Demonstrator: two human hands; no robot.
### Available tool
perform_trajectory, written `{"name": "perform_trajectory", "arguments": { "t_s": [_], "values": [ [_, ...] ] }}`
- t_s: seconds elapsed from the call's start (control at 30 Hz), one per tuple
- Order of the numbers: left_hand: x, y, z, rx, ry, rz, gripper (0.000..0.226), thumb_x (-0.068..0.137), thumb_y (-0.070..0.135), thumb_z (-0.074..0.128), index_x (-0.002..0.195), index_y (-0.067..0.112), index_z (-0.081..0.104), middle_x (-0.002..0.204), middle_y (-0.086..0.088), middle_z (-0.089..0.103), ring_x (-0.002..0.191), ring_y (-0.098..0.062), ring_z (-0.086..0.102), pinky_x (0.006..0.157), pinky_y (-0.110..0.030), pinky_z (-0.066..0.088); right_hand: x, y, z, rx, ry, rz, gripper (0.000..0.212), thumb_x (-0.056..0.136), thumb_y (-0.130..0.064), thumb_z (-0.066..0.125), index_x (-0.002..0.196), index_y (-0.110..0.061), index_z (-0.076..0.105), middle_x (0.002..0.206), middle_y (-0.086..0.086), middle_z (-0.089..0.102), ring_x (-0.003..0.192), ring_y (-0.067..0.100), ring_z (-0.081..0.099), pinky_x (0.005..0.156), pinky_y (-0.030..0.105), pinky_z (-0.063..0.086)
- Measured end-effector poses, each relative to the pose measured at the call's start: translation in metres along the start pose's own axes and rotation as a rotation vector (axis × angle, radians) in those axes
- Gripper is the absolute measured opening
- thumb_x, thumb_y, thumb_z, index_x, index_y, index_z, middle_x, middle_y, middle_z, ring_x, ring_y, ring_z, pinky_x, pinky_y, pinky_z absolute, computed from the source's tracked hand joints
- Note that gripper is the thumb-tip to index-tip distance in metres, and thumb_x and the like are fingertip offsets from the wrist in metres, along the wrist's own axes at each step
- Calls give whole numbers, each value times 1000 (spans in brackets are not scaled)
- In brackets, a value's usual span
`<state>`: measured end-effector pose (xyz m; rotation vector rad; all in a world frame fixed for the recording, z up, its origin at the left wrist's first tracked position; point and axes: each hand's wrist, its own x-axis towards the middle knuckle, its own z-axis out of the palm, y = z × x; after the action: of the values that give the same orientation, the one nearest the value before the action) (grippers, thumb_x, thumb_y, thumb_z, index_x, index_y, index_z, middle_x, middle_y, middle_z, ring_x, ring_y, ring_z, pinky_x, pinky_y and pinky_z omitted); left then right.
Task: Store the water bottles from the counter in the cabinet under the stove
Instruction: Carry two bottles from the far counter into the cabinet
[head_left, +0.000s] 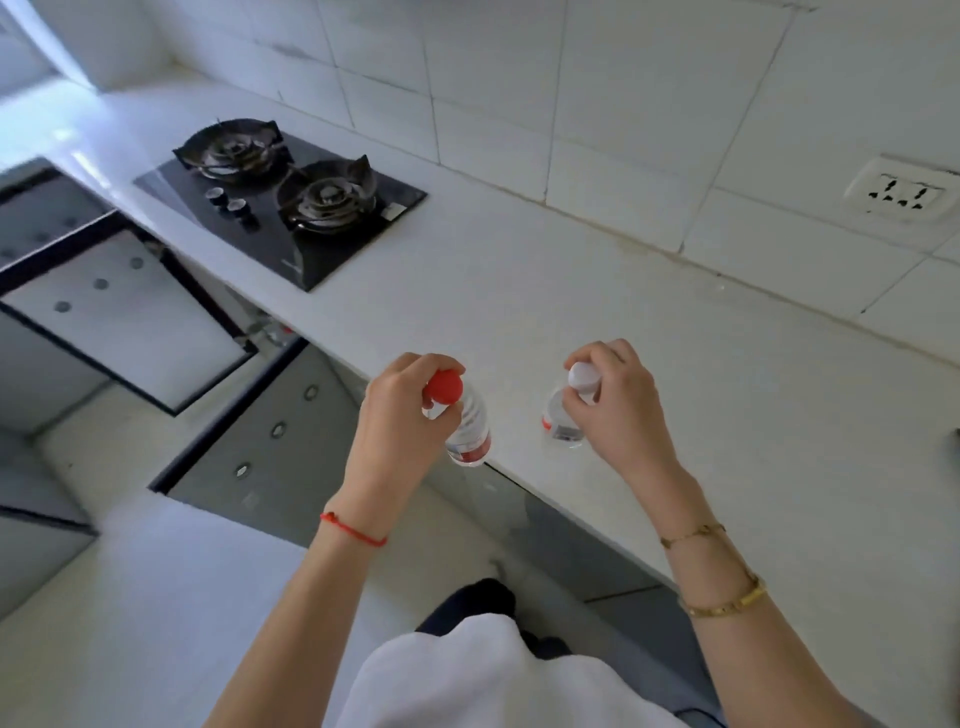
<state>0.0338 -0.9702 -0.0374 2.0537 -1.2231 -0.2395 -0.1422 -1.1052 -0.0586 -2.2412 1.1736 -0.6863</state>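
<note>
Your left hand (400, 410) has its grip clenched round the neck of the red-capped bottle (470, 431), fingers curled just under the red cap (444, 387), w/ the bottle hanging right at the front edge of the surface (571, 291); can't tell if its base touches the surface or sits clear of it. Your right hand (618, 405) grips the white-capped bottle (558, 421) the same way, fingertips pinched round the white cap (583, 376), bottle upright over the surface, a bit back from the edge. The 2 bottles are near each other, not touching. Red string bracelet (353, 530) on your left wrist, gold bangle (727, 603) and a thin chain on the right. Further out, to the left along the surface, there's the black stove (291, 197) w/ 2 burners and small knobs at its front. Below it, a cabinet door (119, 312) w/ a dark frame stands swung open; inside of the cabinet is mostly hidden from here. Nearer you, a grey cabinet front (270, 431) under the surface. White tiled wall (571, 104) behind, w/ a socket (901, 195) at far right. White top and dark trousers show at the bottom.
</note>
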Motion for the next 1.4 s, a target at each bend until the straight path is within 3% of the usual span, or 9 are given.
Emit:
{"name": "perform_trajectory", "arguments": {
  "t_s": [0.1, 0.17, 0.27, 0.47, 0.53, 0.8, 1.0, 1.2, 1.4],
  "values": [
    [-33, -27, -30, 16, 70, -62, 34, 75, 6, 75, 103, 26, 70, 100, 13, 65, 82, -1, 57, 76, -5, 42, -12, -33, 25, 24, -89, -91, 19, 78, -6, 65, 95, -13, 62, 103, 1, 52, 79, 17, 54, 63, 16, 32],
    [-54, -46, -50, 29, 115, -107, 35, 75, 5, 76, 102, 25, 71, 103, 12, 67, 87, -5, 59, 79, -12, 47, -21, -57, 43, 36, -142, -157, 18, 79, -7, 66, 95, -12, 62, 102, 1, 53, 77, 14, 52, 62, 8, 34],
    [-88, -74, -81, 61, 195, -183, 36, 73, 6, 77, 101, 26, 71, 103, 13, 67, 91, -6, 59, 79, -9, 43, -36, -94, 72, 59, -223, -244, 18, 79, -7, 66, 96, -11, 63, 101, 2, 53, 75, 12, 51, 65, 1, 36],
    [-152, -138, -152, 52, 288, -308, 37, 74, 4, 79, 106, 21, 71, 104, 6, 67, 83, -9, 56, 76, -12, 45, -68, -177, 143, 92, -379, -359, 19, 80, -9, 64, 99, -13, 63, 103, 1, 54, 81, 14, 54, 69, 18, 41],
    [-171, -163, -178, 62, 306, -337, 36, 75, 5, 79, 106, 21, 71, 102, 6, 66, 81, -10, 56, 75, -13, 46, -80, -208, 170, 107, -411, -381, 19, 80, -8, 65, 99, -13, 64, 103, 1, 54, 82, 13, 54, 68, 16, 41],
    [-222, -270, -278, 129, 309, -423, 38, 74, 6, 78, 105, 27, 69, 101, 7, 66, 82, -12, 58, 77, -17, 48, -122, -323, 275, 169, -464, -413, 18, 80, -11, 65, 98, -15, 63, 101, 1, 53, 81, 16, 56, 73, 34, 52],
    [-224, -336, -340, 125, 343, -461, 40, 73, 3, 76, 106, 24, 70, 99, 10, 62, 83, -10, 56, 77, -13, 45, -123, -395, 343, 184, -521, -474, 17, 83, -14, 65, 100, -15, 63, 103, 0, 53, 78, 15, 55, 74, 39, 53],
    [-194, -404, -384, 128, 372, -455, 37, 74, 2, 74, 106, 21, 71, 98, 8, 64, 83, -13, 58, 78, -24, 52, -97, -455, 413, 187, -529, -521, 17, 84, -15, 66, 101, -15, 62, 103, -1, 52, 69, 4, 48, 70, 26, 45],
    [-127, -483, -425, 97, 347, -427, 37, 75, 2, 73, 106, 22, 70, 101, 6, 66, 92, -16, 60, 82, -26, 52, -38, -507, 486, 173, -519, -496, 19, 84, -14, 68, 101, -16, 61, 103, 0, 52, 74, 10, 53, 70, 25, 49]
  ]
}}
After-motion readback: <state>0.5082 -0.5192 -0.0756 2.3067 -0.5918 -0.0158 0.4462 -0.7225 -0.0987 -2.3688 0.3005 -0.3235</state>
